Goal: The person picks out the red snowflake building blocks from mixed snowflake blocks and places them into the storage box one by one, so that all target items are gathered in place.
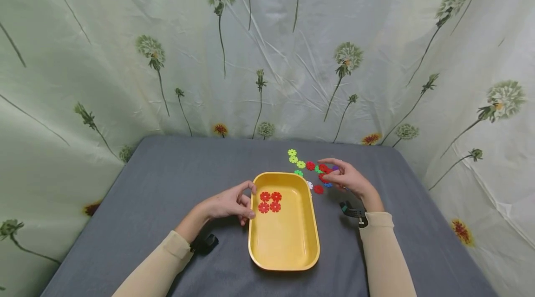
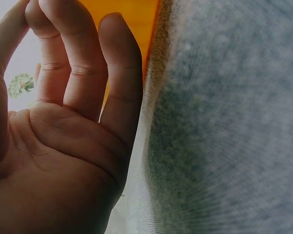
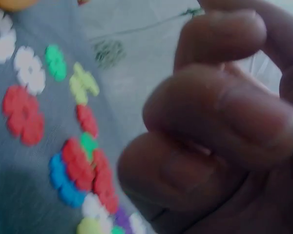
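A yellow tray [image 1: 284,246] stands on the table, and four-piece clusters aside, its floor shows red snowflake discs [image 1: 270,202] grouped near its left wall. My left hand [image 1: 231,202] holds the tray's left rim, fingers and thumb bent at the edge. In the left wrist view its curved fingers [image 2: 83,73] overlap the tray's orange-looking side [image 2: 132,22]. To the right of the tray, my right hand [image 1: 349,178] is over loose red snowflake discs [image 1: 323,177], thumb and index finger apart. Nothing shows between them. The right wrist view has its bent fingers beside red discs [image 3: 78,163].
Several more discs lie behind and right of the tray: yellow-green ones [image 1: 294,159], a green one [image 1: 298,173], a white one [image 1: 309,185] and a blue one [image 3: 66,183]. A floral curtain [image 1: 271,55] hangs around the grey-covered table [image 1: 188,162].
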Tool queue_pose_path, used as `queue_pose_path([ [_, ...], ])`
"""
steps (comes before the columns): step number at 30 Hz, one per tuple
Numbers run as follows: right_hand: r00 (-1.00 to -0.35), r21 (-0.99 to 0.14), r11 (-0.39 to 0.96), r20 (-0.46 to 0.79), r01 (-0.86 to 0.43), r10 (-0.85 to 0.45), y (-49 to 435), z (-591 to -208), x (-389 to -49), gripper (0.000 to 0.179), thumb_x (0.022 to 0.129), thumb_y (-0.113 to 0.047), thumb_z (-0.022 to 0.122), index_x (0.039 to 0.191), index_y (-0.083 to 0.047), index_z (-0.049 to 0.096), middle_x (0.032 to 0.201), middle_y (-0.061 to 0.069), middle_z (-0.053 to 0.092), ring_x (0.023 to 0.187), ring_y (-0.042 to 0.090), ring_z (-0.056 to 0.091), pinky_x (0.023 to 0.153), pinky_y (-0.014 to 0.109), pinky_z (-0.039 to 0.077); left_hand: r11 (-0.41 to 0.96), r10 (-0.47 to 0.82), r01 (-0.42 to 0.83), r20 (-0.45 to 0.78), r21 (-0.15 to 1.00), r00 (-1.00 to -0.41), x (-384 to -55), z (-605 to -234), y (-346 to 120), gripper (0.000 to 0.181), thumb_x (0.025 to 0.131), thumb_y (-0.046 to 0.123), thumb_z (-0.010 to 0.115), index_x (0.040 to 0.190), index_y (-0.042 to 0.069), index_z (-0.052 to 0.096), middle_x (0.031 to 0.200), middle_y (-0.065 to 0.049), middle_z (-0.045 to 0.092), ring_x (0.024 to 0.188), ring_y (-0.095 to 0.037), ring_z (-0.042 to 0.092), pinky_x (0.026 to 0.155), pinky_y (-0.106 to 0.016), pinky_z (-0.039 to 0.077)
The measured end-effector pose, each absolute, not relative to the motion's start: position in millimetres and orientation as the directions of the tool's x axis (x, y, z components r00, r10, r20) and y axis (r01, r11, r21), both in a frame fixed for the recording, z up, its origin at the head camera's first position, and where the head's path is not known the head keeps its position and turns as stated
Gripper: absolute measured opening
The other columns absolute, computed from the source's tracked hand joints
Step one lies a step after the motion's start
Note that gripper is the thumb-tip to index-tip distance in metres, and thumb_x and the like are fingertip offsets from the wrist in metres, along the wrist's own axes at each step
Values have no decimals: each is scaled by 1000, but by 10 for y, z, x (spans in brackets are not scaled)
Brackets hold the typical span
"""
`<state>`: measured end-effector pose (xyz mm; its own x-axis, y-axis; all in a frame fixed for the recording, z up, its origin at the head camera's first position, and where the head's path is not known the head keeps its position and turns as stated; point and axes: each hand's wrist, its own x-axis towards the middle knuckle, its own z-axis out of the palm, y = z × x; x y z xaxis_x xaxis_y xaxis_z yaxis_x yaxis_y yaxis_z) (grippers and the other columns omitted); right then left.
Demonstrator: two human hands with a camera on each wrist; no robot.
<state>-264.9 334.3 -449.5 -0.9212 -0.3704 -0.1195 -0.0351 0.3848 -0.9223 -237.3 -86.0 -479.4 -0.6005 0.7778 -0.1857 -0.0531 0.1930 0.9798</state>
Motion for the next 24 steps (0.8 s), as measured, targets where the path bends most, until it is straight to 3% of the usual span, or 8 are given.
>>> queue_pose_path([
  [4,-867,-935,354,-165,-14,-470,3468,-4655,-2691,64,102,-14,68,156,4,39,57,-8,52,42,6,41,45,19,40,191,780,-50,-183,980,-598,-2366,-4786,-854,55,97,8,75,134,2,34,80,-1,72,67,-14,69,67,-28,60],
  [8,-819,-934,358,-205,-1,-536,3543,-4785,-2715,58,104,-12,65,154,4,40,57,-8,54,39,4,43,45,18,42,189,783,-45,-179,981,-595,-2363,-4777,-854,56,97,8,75,134,2,34,80,-1,72,67,-14,68,67,-27,60],
  [17,-833,-858,513,-296,17,-468,3450,-4801,-2691,49,101,-22,73,142,-3,55,60,-5,54,40,7,40,44,18,38,183,783,-41,-171,982,-597,-2370,-4783,-859,55,97,10,77,132,4,35,79,-1,71,67,-14,68,67,-28,60],
  [24,-844,-823,567,-325,31,-426,3363,-4811,-2697,38,100,-15,73,131,-1,57,60,-4,54,41,7,40,44,17,38,174,791,-42,-165,984,-590,-2370,-4789,-863,58,97,13,78,133,3,34,79,0,70,67,-14,68,67,-28,60],
])
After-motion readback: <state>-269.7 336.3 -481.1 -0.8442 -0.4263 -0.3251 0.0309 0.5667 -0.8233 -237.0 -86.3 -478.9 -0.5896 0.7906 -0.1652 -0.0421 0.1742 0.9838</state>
